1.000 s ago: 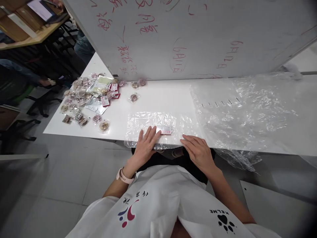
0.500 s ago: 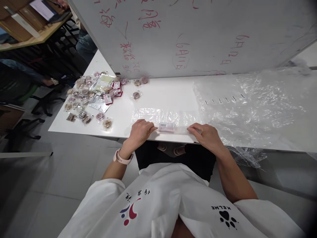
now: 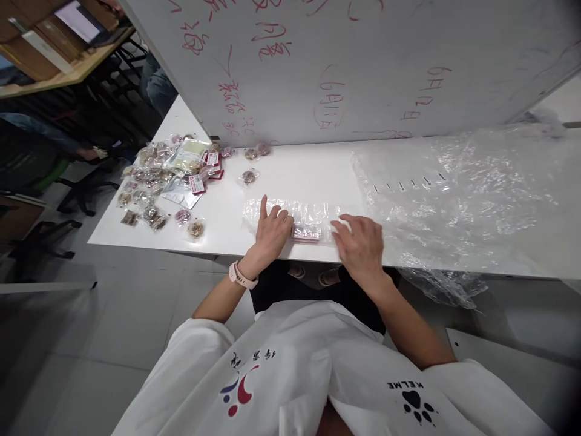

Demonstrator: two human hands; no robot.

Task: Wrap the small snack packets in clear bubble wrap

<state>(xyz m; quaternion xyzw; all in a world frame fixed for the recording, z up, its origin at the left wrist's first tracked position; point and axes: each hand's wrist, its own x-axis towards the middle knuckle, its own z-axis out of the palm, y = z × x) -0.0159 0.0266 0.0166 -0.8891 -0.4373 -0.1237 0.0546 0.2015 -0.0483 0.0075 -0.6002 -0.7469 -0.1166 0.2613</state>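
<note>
A small piece of clear bubble wrap (image 3: 308, 212) lies near the front edge of the white table (image 3: 299, 175), folded over a small red and white box (image 3: 305, 232). My left hand (image 3: 272, 227) rests on the wrap just left of the box, index finger stretched forward and the other fingers curled on the plastic. My right hand (image 3: 361, 242) lies on the wrap to the right of the box with its fingers spread.
A heap of small clear snack packets and red-labelled boxes (image 3: 167, 178) covers the table's left end. A big sheet of bubble wrap (image 3: 458, 194) spreads over the right side. A whiteboard with red writing (image 3: 345, 66) stands along the back. Chairs and a wooden desk are at far left.
The near edge of the small wrap has been rolled forward over the box. Both hands moved away from the table edge onto the roll, fingers loosening from a pinch to lie on it.
</note>
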